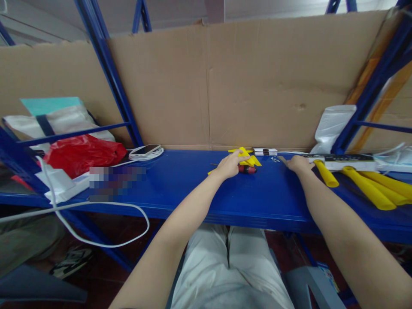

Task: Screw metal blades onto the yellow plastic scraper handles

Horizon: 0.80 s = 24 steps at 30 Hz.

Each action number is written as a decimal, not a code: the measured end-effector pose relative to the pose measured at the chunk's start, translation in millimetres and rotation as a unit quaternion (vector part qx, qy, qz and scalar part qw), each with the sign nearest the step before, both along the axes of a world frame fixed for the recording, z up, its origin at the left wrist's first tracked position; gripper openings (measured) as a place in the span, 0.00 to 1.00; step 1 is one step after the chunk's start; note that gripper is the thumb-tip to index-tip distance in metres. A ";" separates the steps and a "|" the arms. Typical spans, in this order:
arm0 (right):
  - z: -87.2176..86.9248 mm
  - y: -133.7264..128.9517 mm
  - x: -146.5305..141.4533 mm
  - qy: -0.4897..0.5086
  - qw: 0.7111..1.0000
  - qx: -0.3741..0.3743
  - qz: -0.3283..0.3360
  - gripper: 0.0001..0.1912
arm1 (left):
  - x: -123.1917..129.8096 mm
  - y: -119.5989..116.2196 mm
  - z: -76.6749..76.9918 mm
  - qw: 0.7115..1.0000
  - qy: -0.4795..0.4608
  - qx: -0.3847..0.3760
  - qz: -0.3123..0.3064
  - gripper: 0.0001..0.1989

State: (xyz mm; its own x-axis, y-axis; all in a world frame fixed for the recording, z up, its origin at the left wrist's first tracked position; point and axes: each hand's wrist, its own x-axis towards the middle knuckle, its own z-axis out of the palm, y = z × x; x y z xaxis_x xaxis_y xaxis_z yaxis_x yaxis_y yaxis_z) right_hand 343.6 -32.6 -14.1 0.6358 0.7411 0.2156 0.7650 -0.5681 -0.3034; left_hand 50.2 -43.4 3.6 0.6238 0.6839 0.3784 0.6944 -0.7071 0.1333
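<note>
My left hand [229, 165] is closed on a yellow piece [247, 158] near the back of the blue table. Just under it lies a screwdriver with a red and black handle [247, 169]. To the right, my right hand [300, 164] reaches to the back of the table beside a yellow tube [326, 173]; a small flat greyish piece [283, 161] shows at its fingertips, and its fingers are too small to read clearly. Between the hands are scattered small white bits [275, 159] and a black-and-white bundle [265, 152].
More yellow tubes [370, 189] lie at the right. On the left are a phone [146, 149] on a coiled white cable, a red plastic bag [84, 153] and a white power strip [72, 189]. Cardboard [251, 86] stands behind the blue table [180, 184].
</note>
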 end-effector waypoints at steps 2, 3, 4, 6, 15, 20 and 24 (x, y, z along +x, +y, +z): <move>3.2 -1.0 -1.7 0.008 1.000 -0.008 0.001 0.30 | 0.0 1.3 -0.9 1.000 -0.001 0.003 -0.004 0.31; 4.3 -0.8 -1.7 0.010 1.000 -0.010 0.002 0.31 | -0.1 2.1 -1.5 1.000 -0.003 0.005 -0.007 0.31; 5.0 -0.2 -1.2 0.012 1.000 -0.010 0.005 0.31 | -0.2 2.9 -2.0 1.000 -0.006 0.007 -0.009 0.31; 5.4 1.7 0.6 0.018 1.000 -0.016 0.013 0.31 | -0.2 4.2 -3.0 1.000 -0.009 0.010 -0.012 0.32; -3.0 13.7 16.3 0.033 0.997 -0.044 0.048 0.21 | -0.2 7.3 -4.8 1.000 -0.010 0.013 -0.019 0.31; -9.3 18.7 21.6 0.004 0.998 -0.015 0.067 0.24 | -0.1 6.5 -4.4 1.000 -0.011 0.012 -0.019 0.31; -6.6 15.6 16.5 0.017 0.998 -0.025 0.059 0.27 | 0.1 4.2 -3.7 1.000 -0.010 0.009 -0.018 0.31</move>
State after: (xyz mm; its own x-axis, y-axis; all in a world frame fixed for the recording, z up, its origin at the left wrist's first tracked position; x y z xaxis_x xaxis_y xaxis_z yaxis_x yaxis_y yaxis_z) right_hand 360.2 -17.0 -20.7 0.5491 0.8210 0.1563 0.8177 -0.4891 -0.3035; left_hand 50.3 -39.1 -0.1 0.6394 0.6550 0.4026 0.6663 -0.7334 0.1348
